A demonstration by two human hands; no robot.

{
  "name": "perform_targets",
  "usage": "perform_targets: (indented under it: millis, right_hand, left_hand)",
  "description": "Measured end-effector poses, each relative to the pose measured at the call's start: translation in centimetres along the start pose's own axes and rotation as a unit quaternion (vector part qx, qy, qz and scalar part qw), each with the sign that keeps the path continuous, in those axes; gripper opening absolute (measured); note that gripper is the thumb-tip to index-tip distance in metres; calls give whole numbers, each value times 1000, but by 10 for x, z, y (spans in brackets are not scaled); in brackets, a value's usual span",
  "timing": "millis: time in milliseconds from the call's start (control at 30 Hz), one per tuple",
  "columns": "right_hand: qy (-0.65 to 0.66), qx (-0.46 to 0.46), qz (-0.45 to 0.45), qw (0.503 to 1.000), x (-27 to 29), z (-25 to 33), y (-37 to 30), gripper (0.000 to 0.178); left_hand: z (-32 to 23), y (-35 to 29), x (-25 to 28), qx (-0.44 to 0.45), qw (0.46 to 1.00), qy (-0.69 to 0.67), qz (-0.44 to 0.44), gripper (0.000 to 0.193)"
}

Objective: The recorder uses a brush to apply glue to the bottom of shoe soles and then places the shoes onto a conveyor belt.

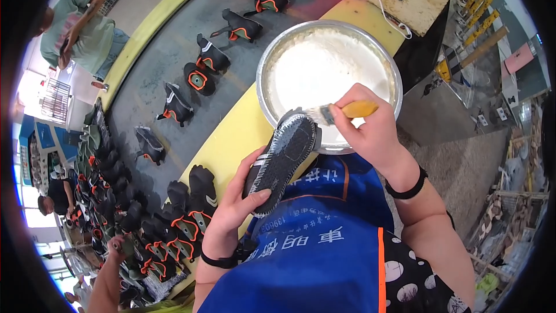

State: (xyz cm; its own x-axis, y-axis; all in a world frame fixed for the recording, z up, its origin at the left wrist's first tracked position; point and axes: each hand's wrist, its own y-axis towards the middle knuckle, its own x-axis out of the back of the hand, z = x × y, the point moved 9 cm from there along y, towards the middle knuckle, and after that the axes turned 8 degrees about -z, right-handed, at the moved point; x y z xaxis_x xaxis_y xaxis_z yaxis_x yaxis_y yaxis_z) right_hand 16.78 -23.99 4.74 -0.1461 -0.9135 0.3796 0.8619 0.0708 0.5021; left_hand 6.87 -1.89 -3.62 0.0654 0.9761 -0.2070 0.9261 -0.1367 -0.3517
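My left hand is wrapped round a black shoe upper, its dark underside turned up and white stitching running along the edge. In my right hand is a paintbrush with a yellow handle. Its pale bristles touch the rim of the shoe upper at the toe end. Just beyond both hands, a wide metal basin holds a thick white liquid. The shoe upper overlaps the basin's near left rim in view.
A dark conveyor belt with yellow edges carries several black uppers with orange trim. More uppers are heaped at the lower left, near another person's hand. A person in a green shirt stands across the belt.
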Motion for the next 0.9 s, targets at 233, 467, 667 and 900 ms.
perform_targets:
  millis: [233,467,667,900]
  right_hand:
    - [49,51,-57,996,-5,12,-4,14]
    - [7,-23,-69,997,-5,4,-2,19]
    - [22,-40,-71,996,-14,9,-11,18]
    - [75,-95,7,993,-25,16,-21,19]
  left_hand:
    - [-2,3,-1,-81,994,75,9,84]
    - [-2,3,6,-113,993,36,-16,79]
    - [-3,5,11,-157,984,59,-58,81]
    - [4,7,15,-145,987,30,-69,84]
